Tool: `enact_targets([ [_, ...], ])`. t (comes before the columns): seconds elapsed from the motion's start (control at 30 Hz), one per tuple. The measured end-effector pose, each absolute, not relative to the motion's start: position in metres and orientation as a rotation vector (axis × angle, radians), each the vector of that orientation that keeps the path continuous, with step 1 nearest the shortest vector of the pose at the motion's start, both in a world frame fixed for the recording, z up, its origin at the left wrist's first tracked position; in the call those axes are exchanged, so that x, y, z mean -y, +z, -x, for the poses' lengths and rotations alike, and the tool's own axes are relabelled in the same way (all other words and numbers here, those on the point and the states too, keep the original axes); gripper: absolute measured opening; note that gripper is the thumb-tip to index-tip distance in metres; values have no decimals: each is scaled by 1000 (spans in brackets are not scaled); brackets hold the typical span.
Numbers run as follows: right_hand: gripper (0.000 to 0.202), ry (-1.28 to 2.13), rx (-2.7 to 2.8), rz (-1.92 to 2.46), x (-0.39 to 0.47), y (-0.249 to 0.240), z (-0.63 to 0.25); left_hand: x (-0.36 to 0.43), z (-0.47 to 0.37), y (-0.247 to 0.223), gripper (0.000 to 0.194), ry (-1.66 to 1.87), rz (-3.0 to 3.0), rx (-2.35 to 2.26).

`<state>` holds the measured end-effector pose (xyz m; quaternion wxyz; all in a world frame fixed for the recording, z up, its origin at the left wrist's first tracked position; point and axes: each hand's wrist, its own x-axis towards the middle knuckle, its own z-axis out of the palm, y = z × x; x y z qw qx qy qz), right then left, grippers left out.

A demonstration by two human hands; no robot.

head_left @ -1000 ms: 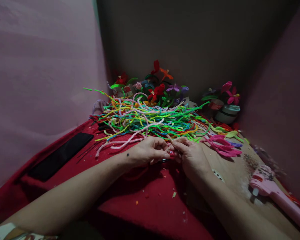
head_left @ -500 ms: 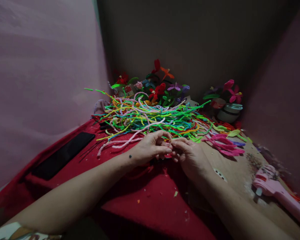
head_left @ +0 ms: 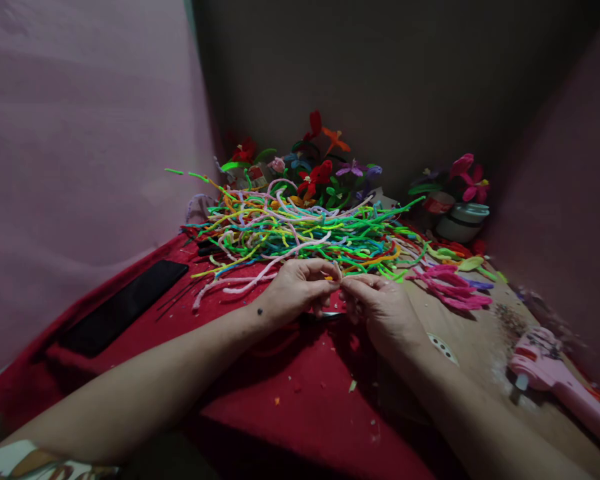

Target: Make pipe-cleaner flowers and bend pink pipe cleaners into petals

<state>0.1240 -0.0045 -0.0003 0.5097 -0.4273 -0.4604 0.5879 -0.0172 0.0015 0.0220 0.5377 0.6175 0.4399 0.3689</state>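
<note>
My left hand point(head_left: 307, 287) is closed in a pinch just in front of a heap of coloured pipe cleaners point(head_left: 300, 230). Opposite it, my right hand point(head_left: 375, 303) pinches too, and the fingertips of both meet. Between them is something small and pale; its kind is hidden by the fingers. Below the hands, a dark tool with a shiny metal edge point(head_left: 329, 316) lies partly covered on the red cloth point(head_left: 280, 413). Bent pink pipe cleaner pieces point(head_left: 453, 288) lie to the right of my right hand.
A black phone point(head_left: 125, 307) lies at left. On the right, a pink glue gun point(head_left: 545, 367) rests on a brown board point(head_left: 475, 347), near a white disc with holes point(head_left: 441, 348). Pipe cleaner flowers point(head_left: 315, 179) and a lidded jar point(head_left: 463, 222) stand at the back.
The fingertips have drawn closer together, and my left hand has shifted slightly left and up. More of the shiny metal edge shows beneath the hands. The view has moved a little.
</note>
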Motion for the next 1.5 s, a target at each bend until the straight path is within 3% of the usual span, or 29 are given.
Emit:
enact_targets([
  [0.13,15,1430,1040,1022,6,2,-123,-1,18,13,12,980,-1596,-1075],
  [0.37,13,1546,985,941,5,3,-126,-4,27,5,24,1027,-2485,-1041],
  [0.5,17,1431,1104,996,6,6,-127,-7,29,20,18,1010,-2059,-1053],
  [0.77,16,938,1504,1108,14,0,-125,-16,37,22,20,581,-1431,-857],
  [0.97,19,761,1590,1159,17,0,-125,-9,30,24,19,621,-1596,-964],
  [1.07,22,743,1562,1143,18,2,-124,-3,24,25,16,732,-2086,-1154],
  [1.17,25,942,1419,1121,16,2,-122,4,20,21,20,850,-2905,-1222],
  [1.3,22,1549,1001,1015,10,-1,-122,10,21,15,22,849,-3527,-1118],
  [1.4,15,1688,856,946,6,-1,-123,6,24,13,20,963,-3445,-1111],
  [1.5,11,1662,887,899,5,3,-125,-6,29,15,11,1316,-2875,-1193],
])
